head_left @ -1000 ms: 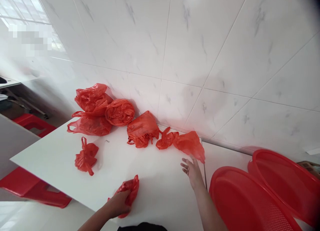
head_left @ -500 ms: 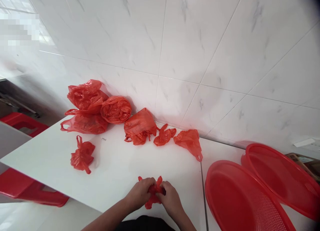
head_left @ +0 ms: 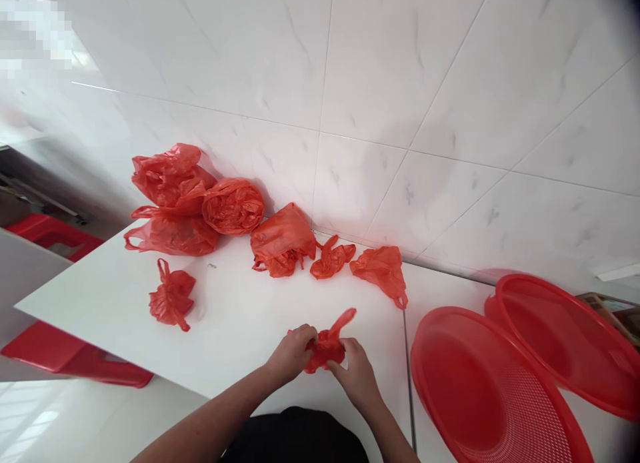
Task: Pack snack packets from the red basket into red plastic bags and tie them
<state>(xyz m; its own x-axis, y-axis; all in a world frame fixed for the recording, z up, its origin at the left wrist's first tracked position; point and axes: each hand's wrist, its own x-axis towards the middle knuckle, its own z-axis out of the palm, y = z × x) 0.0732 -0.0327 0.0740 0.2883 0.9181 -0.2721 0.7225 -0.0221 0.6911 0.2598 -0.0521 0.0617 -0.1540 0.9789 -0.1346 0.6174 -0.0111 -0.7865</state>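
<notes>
Near the front edge of the white table, a small crumpled red plastic bag (head_left: 326, 351) is between my two hands, one handle loop sticking up to the right. My left hand (head_left: 294, 353) grips its left side, fingers curled. My right hand (head_left: 358, 376) pinches the right side with thumb and fingers. Behind them lie a small knotted red bag (head_left: 332, 257), a flattened red bag (head_left: 383, 271) and a fuller red bag (head_left: 284, 239). Another knotted red bag (head_left: 173, 296) sits alone to the left.
Large red bags (head_left: 173, 203) and a rounded red bag (head_left: 234, 207) stand by the tiled wall at the back left. Two red baskets (head_left: 460, 383) (head_left: 555, 329) are on the right. Red stools (head_left: 55, 346) show beyond the table's left edge.
My hands and the small bag have moved up and slightly right, farther over the table. The bag's handle loop now points up to the right. The view has shifted slightly.
</notes>
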